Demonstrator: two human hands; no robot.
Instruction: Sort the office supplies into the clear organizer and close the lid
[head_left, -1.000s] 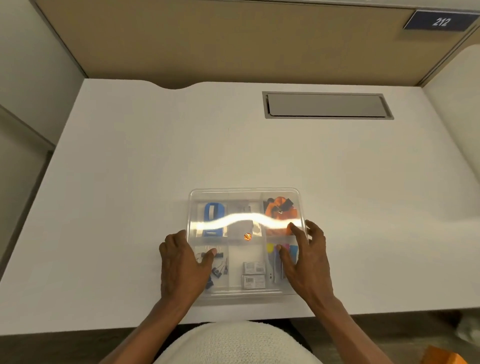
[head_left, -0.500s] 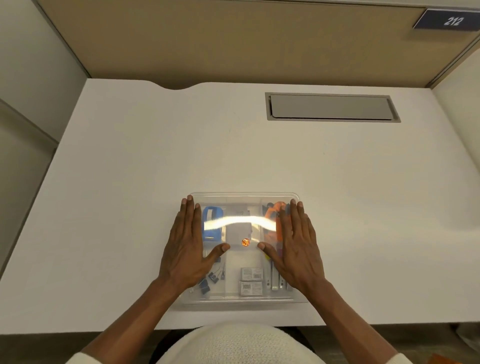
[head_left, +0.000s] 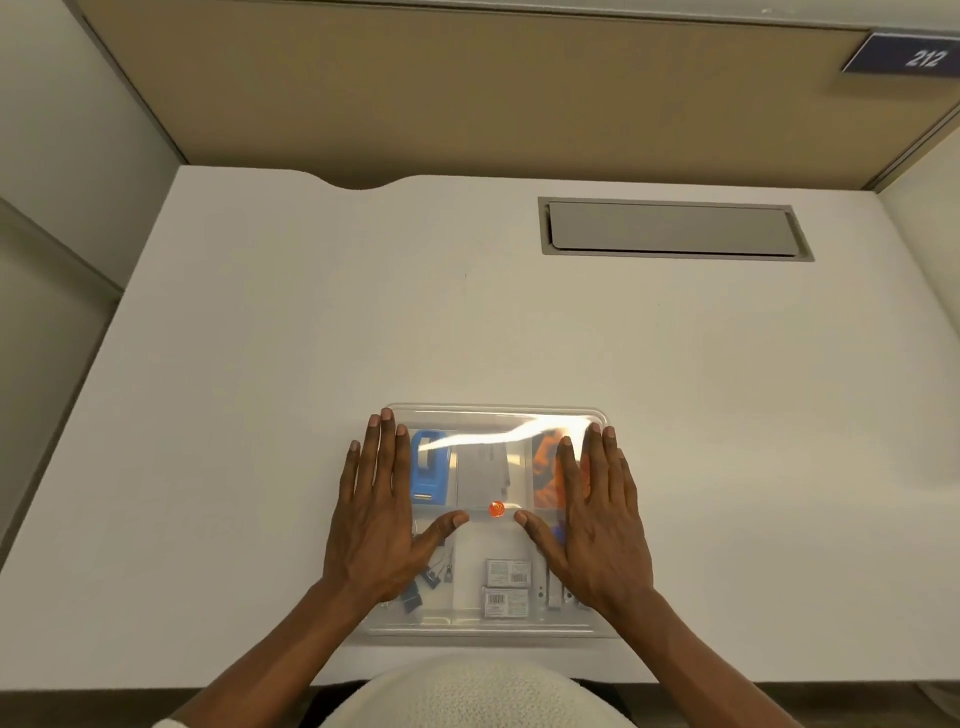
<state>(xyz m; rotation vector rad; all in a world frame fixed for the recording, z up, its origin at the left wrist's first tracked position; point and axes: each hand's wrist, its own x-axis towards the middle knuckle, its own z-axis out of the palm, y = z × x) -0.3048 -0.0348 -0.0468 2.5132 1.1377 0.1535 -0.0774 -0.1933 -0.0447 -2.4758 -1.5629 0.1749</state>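
While the lid (head_left: 498, 421) is pressed down on the clear organizer (head_left: 488, 626) near the desk's (head_left: 260, 364) front edge, the left hand (head_left: 379, 525) and right hand (head_left: 597, 525) are laid flat, fingers extended, nothing grasped. Even pressure should be applied toward the rims so the lid seats all round. Compared with half a second ago, the hands are spread slightly wider and the glare is shifted right.

left hand (head_left: 376, 525) and right hand (head_left: 597, 525) flat on lid (head_left: 493, 423), clear organizer (head_left: 488, 626)
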